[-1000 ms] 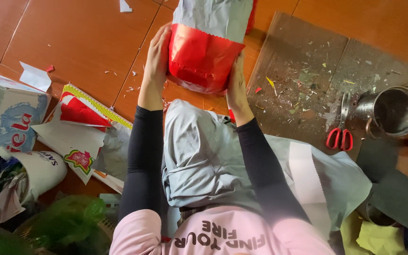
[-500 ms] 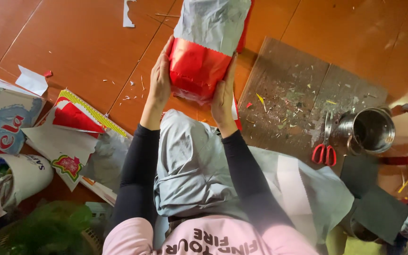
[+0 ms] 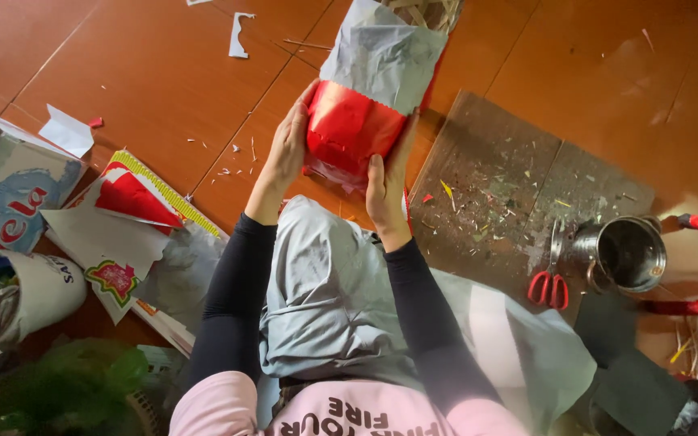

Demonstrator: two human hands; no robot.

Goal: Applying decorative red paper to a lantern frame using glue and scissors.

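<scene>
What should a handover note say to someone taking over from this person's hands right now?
Left hand: clasps one side of the red paper.
Right hand: clasps the other side.
Bundle is held over the lap. Grey paper covers its far part, and wicker shows at the end.
Scissors and pot lie to the right, by the board.
Done: red and grey sheets are on.
Left: seemingly the bare wicker end.

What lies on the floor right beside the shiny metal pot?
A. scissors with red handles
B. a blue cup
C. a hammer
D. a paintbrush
A: red-handled scissors lie on the grey mat just next to the metal pot, while both hands hold the red and grey paper piece farther away.
</scene>
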